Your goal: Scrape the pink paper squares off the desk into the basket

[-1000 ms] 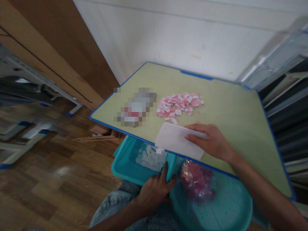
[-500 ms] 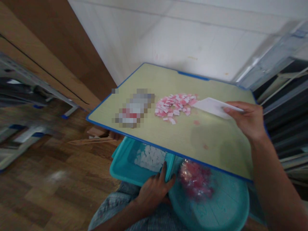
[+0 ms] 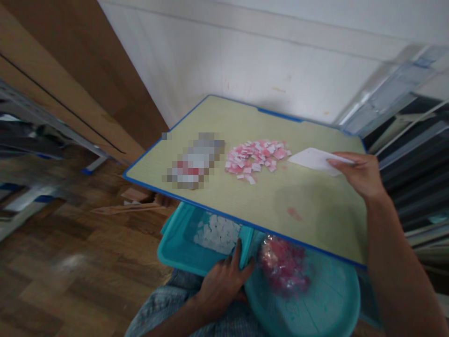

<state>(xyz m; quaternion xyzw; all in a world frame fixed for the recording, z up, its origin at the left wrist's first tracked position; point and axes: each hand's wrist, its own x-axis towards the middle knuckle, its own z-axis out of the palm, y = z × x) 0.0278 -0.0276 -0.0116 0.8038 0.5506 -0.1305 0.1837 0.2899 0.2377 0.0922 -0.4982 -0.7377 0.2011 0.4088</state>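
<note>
My right hand (image 3: 360,174) is closed on a thin white card-like sheet (image 3: 315,160), held at a low angle at the right of the board. The sheet's left tip is beside a spread of small pink and white square pieces (image 3: 257,157). These lie on a pale yellow board (image 3: 196,117) with a blue edge. Below the board's front edge, my left hand (image 3: 224,281) grips the near right rim of a teal tray (image 3: 182,260), its index finger along the rim. White pieces (image 3: 217,234) lie inside the tray.
A pixelated object (image 3: 194,161) lies on the board's left part. Under the front edge, a round teal basin (image 3: 326,304) holds a clear bag of pink-red material (image 3: 286,267). A white wall (image 3: 245,61) stands behind, a brown panel (image 3: 105,70) to the left.
The white sheet and my right hand have shifted slightly right relative to the pieces, leaving a small gap. My left hand stays on the tray rim. The camera view has shifted slightly.
</note>
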